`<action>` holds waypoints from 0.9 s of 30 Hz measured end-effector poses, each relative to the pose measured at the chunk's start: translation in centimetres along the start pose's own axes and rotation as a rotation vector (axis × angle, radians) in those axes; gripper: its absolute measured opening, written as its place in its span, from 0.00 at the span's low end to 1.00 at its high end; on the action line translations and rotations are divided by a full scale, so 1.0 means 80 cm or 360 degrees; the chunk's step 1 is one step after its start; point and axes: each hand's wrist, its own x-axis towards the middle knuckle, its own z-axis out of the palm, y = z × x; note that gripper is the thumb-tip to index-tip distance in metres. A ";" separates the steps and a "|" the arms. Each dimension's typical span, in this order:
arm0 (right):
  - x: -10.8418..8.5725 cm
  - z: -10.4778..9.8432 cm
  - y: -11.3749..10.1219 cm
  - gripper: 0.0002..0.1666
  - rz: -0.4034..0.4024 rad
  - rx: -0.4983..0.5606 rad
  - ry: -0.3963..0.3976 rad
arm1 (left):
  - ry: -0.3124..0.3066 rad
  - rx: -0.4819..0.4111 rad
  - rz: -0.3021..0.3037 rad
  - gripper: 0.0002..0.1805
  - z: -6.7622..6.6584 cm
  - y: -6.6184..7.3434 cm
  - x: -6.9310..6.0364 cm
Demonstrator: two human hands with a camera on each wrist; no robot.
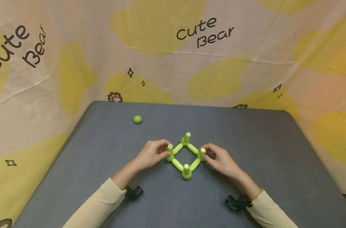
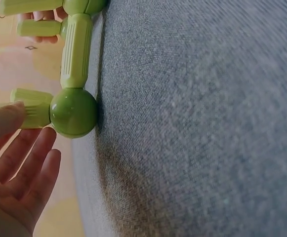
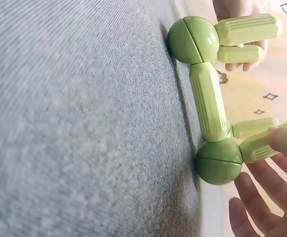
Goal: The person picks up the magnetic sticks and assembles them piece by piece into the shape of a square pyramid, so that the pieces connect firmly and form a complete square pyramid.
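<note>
A square frame of light green rods (image 1: 177, 165) joined by darker green balls (image 1: 186, 175) lies on the grey table. From each corner ball a short rod stands upright. My left hand (image 1: 153, 154) pinches the upright rod (image 2: 34, 111) at the left corner between thumb and fingers. At the right corner, my right hand (image 1: 220, 159) holds the upright rod (image 3: 259, 147) in the same way, its thumb on the near side. The near upright rod (image 1: 186, 168) and the far upright rod (image 1: 187, 136) are touched by neither hand.
A single loose green ball (image 1: 137, 119) sits toward the back left of the grey table (image 1: 104, 133). Behind and at both sides hangs a printed yellow and cream cloth (image 1: 161, 69). Dark wrist devices (image 1: 238, 202) are worn at both sleeve cuffs.
</note>
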 end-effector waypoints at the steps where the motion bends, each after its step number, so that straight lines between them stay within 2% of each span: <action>1: 0.001 0.001 0.000 0.12 -0.0001 -0.0001 0.0000 | -0.0004 0.0007 -0.0001 0.11 0.000 0.000 0.000; 8: 0.007 0.008 -0.001 0.13 -0.0048 -0.0056 0.0016 | -0.0027 0.0108 0.0056 0.13 0.004 0.003 0.002; 15: 0.014 0.017 -0.008 0.13 -0.0109 -0.0066 -0.0023 | -0.0030 0.0236 0.0137 0.14 0.007 0.004 0.004; 21: 0.018 0.020 -0.009 0.12 -0.0123 -0.0068 -0.0048 | -0.0035 0.0375 0.0164 0.14 0.010 0.007 0.009; 27: 0.022 0.021 -0.010 0.12 -0.0140 -0.0140 -0.0057 | -0.0062 0.0459 0.0173 0.15 0.012 0.011 0.014</action>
